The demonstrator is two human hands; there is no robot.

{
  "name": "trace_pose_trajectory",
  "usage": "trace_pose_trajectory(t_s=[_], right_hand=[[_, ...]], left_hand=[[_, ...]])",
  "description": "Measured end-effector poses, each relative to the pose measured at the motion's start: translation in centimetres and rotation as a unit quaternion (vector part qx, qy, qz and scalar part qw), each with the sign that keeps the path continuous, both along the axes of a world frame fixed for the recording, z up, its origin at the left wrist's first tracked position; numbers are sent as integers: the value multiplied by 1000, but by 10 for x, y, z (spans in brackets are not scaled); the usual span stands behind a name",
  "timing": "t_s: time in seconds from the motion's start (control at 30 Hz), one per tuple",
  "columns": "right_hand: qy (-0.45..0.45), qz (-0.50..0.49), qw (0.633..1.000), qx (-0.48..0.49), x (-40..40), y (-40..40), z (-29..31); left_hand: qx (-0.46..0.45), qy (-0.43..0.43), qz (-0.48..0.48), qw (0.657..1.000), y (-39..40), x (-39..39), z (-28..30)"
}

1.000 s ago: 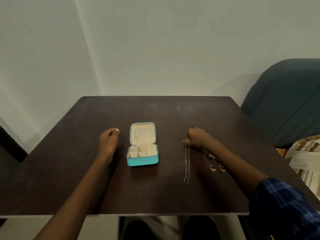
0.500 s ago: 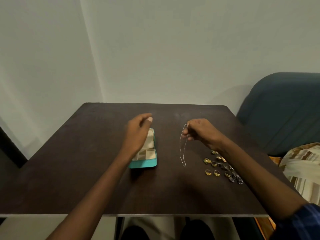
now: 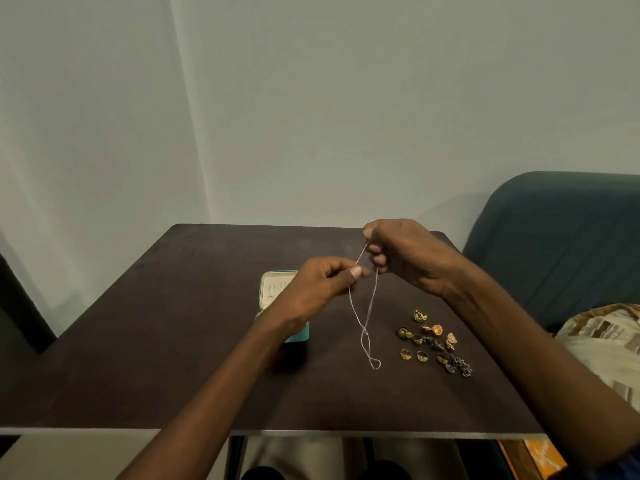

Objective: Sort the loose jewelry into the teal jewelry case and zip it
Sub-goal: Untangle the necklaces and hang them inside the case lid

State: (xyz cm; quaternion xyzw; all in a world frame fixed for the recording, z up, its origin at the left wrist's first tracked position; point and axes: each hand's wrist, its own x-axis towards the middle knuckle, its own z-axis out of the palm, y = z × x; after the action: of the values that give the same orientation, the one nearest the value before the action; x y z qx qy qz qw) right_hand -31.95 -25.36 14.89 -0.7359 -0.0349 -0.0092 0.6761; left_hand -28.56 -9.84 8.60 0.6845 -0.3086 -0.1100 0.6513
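Your right hand (image 3: pixel 408 254) is raised over the dark table (image 3: pixel 173 358), fingers curled around the top of a thin silver chain (image 3: pixel 363 327). Your left hand (image 3: pixel 322 285) pinches one strand just below it, between thumb and fingertips. The chain hangs down in a twisted loop. The teal jewelry case (image 3: pixel 273 289) lies open behind your left wrist. A cluster of gold rings and earrings (image 3: pixel 429 341) sits to the right of the chain.
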Motion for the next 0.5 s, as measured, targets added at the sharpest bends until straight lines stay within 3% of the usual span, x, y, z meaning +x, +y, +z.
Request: trace_pose_trajectory(t_s=[0.1, 0.2, 0.33, 0.5], right_hand=[[-11, -7, 999, 30, -8, -1, 7], [-9, -25, 997, 71, -11, -3, 11], [-7, -43, 990, 136, -12, -12, 5], [-30, -55, 993, 98, -18, -20, -14]], left_hand=[[-49, 45, 6, 998, 9, -7, 7], [-157, 142, -36, 977, 20, -15, 14], [-227, 199, -54, 952, 30, -26, 26], [-333, 266, -84, 901, 41, -28, 47]])
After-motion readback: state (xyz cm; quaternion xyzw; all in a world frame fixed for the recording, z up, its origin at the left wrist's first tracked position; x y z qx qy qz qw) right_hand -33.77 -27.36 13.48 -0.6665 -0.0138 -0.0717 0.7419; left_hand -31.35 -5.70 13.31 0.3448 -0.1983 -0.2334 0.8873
